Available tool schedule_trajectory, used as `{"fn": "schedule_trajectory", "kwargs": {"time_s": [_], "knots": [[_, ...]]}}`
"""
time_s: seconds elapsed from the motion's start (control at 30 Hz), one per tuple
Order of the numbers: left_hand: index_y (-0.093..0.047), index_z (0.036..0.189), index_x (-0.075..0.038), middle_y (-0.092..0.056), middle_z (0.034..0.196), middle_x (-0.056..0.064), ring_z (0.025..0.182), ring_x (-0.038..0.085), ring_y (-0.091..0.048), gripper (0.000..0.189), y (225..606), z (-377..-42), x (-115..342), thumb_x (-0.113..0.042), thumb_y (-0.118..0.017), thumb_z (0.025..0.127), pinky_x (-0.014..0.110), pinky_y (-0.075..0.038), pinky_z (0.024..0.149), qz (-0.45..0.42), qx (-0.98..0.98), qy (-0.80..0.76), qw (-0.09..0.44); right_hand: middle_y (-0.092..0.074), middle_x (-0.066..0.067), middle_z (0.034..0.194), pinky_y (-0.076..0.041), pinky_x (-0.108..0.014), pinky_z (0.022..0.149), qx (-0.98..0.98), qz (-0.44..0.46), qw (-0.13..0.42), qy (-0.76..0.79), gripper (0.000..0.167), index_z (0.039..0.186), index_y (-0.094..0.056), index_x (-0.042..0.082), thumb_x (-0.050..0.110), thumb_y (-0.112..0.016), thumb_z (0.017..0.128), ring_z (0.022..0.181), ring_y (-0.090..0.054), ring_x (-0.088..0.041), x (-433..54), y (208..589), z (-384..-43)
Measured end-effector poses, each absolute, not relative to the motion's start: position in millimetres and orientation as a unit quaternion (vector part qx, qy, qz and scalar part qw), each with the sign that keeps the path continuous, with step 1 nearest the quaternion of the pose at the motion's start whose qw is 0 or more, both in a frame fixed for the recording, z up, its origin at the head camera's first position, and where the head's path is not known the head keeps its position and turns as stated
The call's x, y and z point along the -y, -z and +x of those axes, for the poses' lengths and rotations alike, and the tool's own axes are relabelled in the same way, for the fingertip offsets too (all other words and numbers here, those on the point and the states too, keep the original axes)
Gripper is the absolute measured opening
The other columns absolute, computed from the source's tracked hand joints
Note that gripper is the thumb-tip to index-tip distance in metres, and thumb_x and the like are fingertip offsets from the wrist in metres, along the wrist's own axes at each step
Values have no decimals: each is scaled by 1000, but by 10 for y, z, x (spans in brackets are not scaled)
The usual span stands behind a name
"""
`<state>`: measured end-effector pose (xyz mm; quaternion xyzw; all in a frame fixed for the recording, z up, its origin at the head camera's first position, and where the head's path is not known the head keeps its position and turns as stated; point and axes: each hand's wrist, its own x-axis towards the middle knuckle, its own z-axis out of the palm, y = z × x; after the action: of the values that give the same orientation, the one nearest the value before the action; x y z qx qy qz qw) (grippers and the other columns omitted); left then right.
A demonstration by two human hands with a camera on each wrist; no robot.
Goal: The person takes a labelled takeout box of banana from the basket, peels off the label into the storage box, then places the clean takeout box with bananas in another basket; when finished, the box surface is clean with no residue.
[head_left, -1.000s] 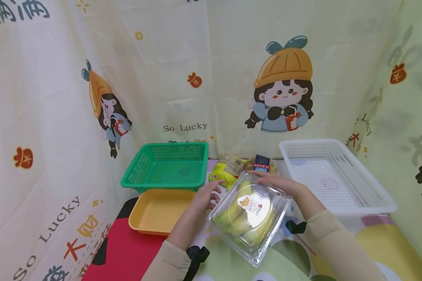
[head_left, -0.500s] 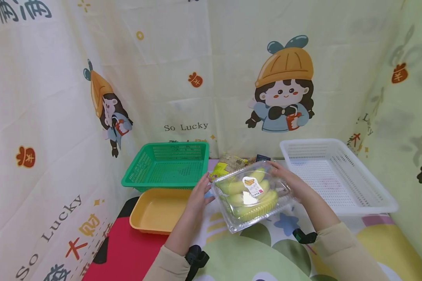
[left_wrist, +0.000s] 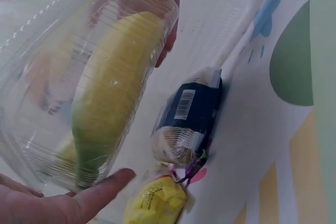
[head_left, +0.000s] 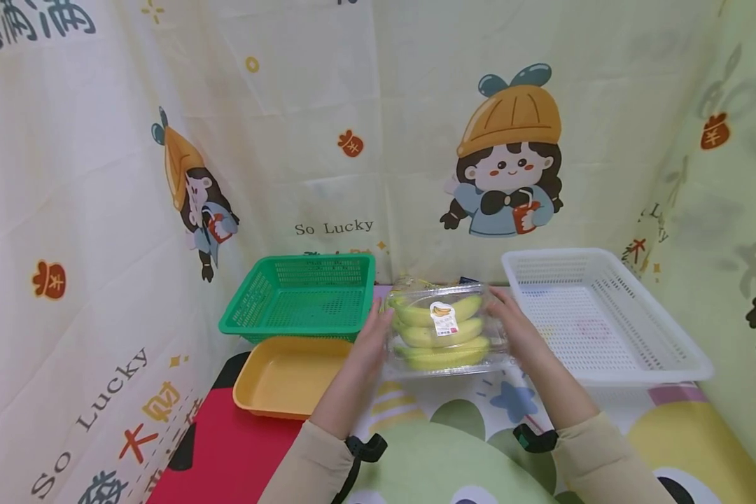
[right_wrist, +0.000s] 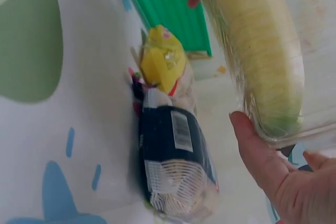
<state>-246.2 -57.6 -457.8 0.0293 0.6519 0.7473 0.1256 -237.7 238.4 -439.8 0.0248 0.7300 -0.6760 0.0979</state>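
Note:
A clear plastic clamshell box point(head_left: 443, 320) with several yellow-green bananas point(head_left: 449, 354) inside is held up between both hands, its labelled lid facing the head camera. My left hand point(head_left: 372, 341) grips its left end, with the thumb point(left_wrist: 105, 191) along the lower corner in the left wrist view. At the opposite end my right hand point(head_left: 521, 334) holds the box, and its thumb point(right_wrist: 257, 156) lies against the corner. Both wrist views show the box above the table, with two food bags lying beyond and below it.
Behind the box lie a yellow bag point(left_wrist: 157, 200) and a dark-blue-labelled bag point(right_wrist: 173, 150). To the left stand a green basket point(head_left: 296, 330) and an orange-yellow tray point(head_left: 290, 414). A white basket point(head_left: 668, 371) is at the right; a printed curtain point(head_left: 403, 175) hangs behind.
The box has turned from a diagonal tilt to level, and has risen a little away from me. My left hand, apart from it a second ago, now grips its left end.

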Motion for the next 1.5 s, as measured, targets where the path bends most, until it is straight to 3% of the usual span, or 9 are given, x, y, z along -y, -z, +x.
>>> {"fn": "schedule_trajectory", "kwargs": {"time_s": [0.13,0.3,0.5,0.6,0.73,0.97,1.1,1.27,1.5], "knots": [[-16,159,-31,-15,166,9,152,37,-16,72,4605,-2492,570,-38,-56,99,61,-13,120,34,-669,-737,94,2,-11,167,-18,-79,107,-753,29,100,650,70,160,-2,34,49,-40,102,149,2,-49,-2349,4414,-2320],[-21,158,-27,-28,162,11,146,36,-31,68,4670,-2506,595,-36,-55,100,58,-26,117,36,-683,-725,81,-9,-17,166,-14,-71,115,-804,2,55,592,72,159,-12,15,51,-39,103,149,-9,-48,-2369,4462,-2310],[-20,158,-22,-40,154,17,135,38,-46,65,4766,-2514,613,-34,-51,102,51,-41,108,42,-690,-717,87,-21,-17,163,-35,-63,108,-827,-37,19,560,61,153,-35,11,45,-45,103,142,-30,-46,-2436,4579,-2348],[-21,157,-25,-36,156,17,133,40,-47,63,4795,-2502,621,-37,-50,101,51,-45,102,30,-691,-715,103,-35,-20,151,-48,-43,89,-816,-35,35,576,57,148,-42,11,44,-49,102,109,-54,-31,-2447,4623,-2388],[-20,157,-22,-25,160,16,137,40,-40,64,4833,-2500,600,-35,-47,101,53,-41,106,22,-691,-712,121,-41,-19,142,-45,-30,71,-813,-29,57,579,56,145,-44,9,42,-51,101,79,-45,-14,-2456,4677,-2431],[-21,156,-5,-16,163,21,148,39,-20,67,4929,-2534,550,-15,-42,94,52,-26,116,21,-703,-705,95,-40,-21,149,-50,-34,87,-799,-37,88,594,50,140,-46,4,38,-50,103,124,-47,-30,-2468,4808,-2460],[-25,156,-9,-11,165,19,146,38,-23,69,5020,-2524,541,-14,-45,91,48,-32,109,3,-702,-705,96,-48,-19,137,-51,-35,80,-798,-31,96,595,45,132,-50,4,38,-52,102,117,-49,-28,-2442,4856,-2483],[-33,154,-19,-24,162,15,145,35,-29,63,5116,-2503,527,-19,-47,93,50,-31,114,-13,-696,-709,112,-52,-13,121,-46,-31,64,-810,-9,119,574,38,124,-54,8,38,-54,101,93,-47,-20,-2427,4903,-2522],[-43,149,-10,-39,157,11,147,32,-29,56,5249,-2510,497,-17,-47,94,51,-23,120,3,-688,-719,97,-53,-14,119,-47,-33,62,-828,1,135,543,35,122,-54,8,35,-54,101,92,-48,-21,-2421,4963,-2585]]}}
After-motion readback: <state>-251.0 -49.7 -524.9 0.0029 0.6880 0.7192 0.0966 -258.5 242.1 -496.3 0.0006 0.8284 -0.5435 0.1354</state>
